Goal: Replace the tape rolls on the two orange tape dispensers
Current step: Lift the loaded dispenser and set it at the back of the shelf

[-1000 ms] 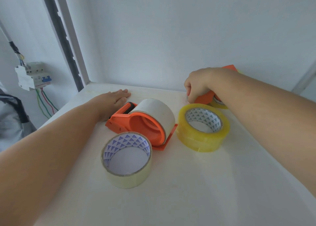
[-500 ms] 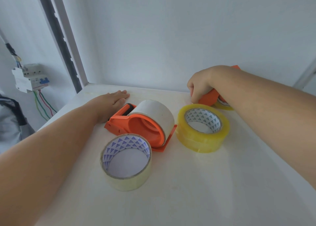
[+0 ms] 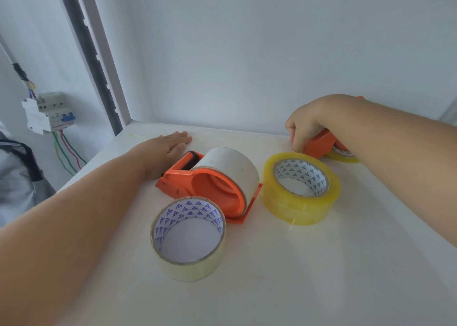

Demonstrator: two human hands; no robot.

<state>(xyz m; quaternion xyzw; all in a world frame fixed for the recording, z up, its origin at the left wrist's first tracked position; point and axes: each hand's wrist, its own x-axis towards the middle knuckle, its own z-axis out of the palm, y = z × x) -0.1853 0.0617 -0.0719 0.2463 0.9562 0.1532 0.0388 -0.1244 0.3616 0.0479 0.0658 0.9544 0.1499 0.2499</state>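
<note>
An orange tape dispenser (image 3: 209, 188) lies on its side mid-table, holding a bare white cardboard core (image 3: 232, 168). In front of it stands a pale, thin tape roll (image 3: 189, 266). To its right lies a thick yellow tape roll (image 3: 300, 210). My left hand (image 3: 164, 150) rests flat and palm down on the table just behind the dispenser, holding nothing. My right hand (image 3: 308, 124) is closed around a second orange dispenser (image 3: 320, 144) at the back right, which carries a nearly spent yellow roll (image 3: 345, 156). My forearm hides most of that dispenser.
The white table (image 3: 284, 276) meets a white wall at the back. Its left edge runs beside a dark vertical rail (image 3: 86, 51). Beyond that edge, a circuit breaker (image 3: 48, 113) with coloured wires hangs on the wall.
My right hand with the second dispenser has shifted slightly to the right and back. The left hand and the other items have stayed put.
</note>
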